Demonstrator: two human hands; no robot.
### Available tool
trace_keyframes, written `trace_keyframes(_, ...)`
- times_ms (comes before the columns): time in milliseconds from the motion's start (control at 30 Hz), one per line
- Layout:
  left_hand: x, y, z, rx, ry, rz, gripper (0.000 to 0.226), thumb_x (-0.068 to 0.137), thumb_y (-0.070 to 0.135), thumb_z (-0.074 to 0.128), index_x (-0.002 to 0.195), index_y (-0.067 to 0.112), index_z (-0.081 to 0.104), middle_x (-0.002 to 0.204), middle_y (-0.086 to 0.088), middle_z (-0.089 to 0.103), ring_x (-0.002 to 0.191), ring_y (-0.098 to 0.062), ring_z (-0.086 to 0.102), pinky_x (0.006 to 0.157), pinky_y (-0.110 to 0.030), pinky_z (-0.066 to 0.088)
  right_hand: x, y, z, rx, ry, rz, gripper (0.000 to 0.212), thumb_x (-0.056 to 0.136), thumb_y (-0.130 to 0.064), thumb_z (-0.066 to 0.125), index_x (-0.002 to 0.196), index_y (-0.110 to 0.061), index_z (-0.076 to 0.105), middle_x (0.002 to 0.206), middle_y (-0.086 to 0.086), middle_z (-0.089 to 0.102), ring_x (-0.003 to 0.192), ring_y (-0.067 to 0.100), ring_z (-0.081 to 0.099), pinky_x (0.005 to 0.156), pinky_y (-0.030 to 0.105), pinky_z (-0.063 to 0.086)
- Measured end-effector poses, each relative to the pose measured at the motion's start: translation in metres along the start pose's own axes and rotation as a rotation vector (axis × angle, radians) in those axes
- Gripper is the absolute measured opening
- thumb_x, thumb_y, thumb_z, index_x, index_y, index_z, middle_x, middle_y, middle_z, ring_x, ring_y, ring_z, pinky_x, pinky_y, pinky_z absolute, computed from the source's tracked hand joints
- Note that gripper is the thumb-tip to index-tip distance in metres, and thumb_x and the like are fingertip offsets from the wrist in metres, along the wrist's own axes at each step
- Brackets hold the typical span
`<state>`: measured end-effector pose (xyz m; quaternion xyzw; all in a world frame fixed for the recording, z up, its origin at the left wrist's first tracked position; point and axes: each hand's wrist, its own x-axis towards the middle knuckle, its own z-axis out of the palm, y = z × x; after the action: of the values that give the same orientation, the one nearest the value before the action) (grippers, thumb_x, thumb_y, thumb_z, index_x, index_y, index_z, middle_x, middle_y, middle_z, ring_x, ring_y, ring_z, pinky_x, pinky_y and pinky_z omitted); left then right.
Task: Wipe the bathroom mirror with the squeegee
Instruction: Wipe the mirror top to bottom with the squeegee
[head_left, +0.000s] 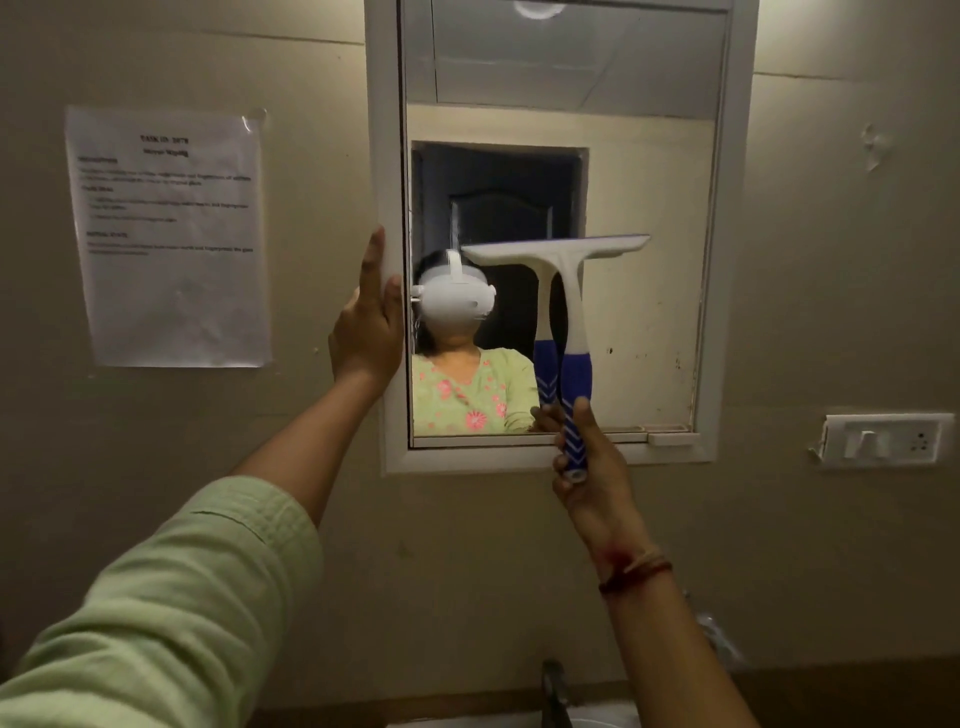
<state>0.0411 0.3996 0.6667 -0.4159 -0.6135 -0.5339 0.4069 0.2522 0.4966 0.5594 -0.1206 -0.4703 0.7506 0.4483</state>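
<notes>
The bathroom mirror (644, 176) hangs on the wall in a white frame (385, 156). My right hand (587, 467) grips the blue-and-white lower handle of the squeegee (571, 312). The squeegee stands upright with its white blade across the mirror's middle, near the glass. My left hand (366, 322) rests with straight fingers against the frame's left side, thumb on the frame's face. The mirror shows my reflection and the squeegee's. Small dark specks dot the lower right of the glass.
A printed paper sheet (171, 234) is taped to the wall left of the mirror. A white switch and socket plate (883, 439) sits at the right. A tap (553, 686) and a sink rim show at the bottom edge.
</notes>
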Motion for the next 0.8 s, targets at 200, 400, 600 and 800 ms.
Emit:
trace_keyframes(200, 0.001, 0.001, 0.000, 0.013, 0.006, -0.022, 0.047, 0.099, 0.038, 0.028, 0.145, 0.036, 0.014, 0.091, -0.020, 0.066, 0.055, -0.029, 0.051, 0.055, -0.030, 0.031, -0.031, 0.068, -0.040, 0.005, 0.066, 0.195, 0.041, 0.064, -0.045, 0.066, 0.091, -0.014, 0.061, 0.070, -0.002, 0.054, 0.056, 0.008, 0.045, 0.040, 0.017, 0.037)
trace_keyframes(400, 0.000, 0.003, -0.001, 0.038, 0.021, -0.018, 0.047, 0.100, 0.037, 0.028, 0.145, 0.033, 0.015, 0.089, -0.020, 0.066, 0.057, -0.031, 0.054, 0.055, -0.031, 0.030, -0.021, 0.053, -0.029, 0.055, -0.011, 0.171, 0.041, 0.062, -0.045, 0.069, 0.090, -0.016, 0.061, 0.064, -0.005, 0.057, 0.052, 0.005, 0.048, 0.040, 0.016, 0.039)
trace_keyframes(600, 0.000, 0.004, -0.002, 0.025, 0.013, -0.010, 0.047, 0.100, 0.036, 0.027, 0.145, 0.031, 0.015, 0.086, -0.021, 0.065, 0.055, -0.026, 0.050, 0.055, -0.030, 0.030, -0.014, 0.051, -0.032, 0.109, 0.013, 0.141, 0.037, 0.065, -0.044, 0.067, 0.090, -0.016, 0.061, 0.067, -0.004, 0.054, 0.055, 0.007, 0.046, 0.041, 0.016, 0.039)
trace_keyframes(800, 0.000, 0.003, -0.001, 0.033, 0.020, -0.020, 0.048, 0.099, 0.039, 0.026, 0.145, 0.034, 0.014, 0.094, -0.023, 0.065, 0.067, -0.039, 0.059, 0.058, -0.033, 0.034, -0.030, 0.084, -0.049, 0.230, -0.019, 0.243, 0.057, 0.047, -0.042, 0.082, 0.090, -0.012, 0.059, 0.062, -0.003, 0.056, 0.047, 0.006, 0.051, 0.037, 0.016, 0.041)
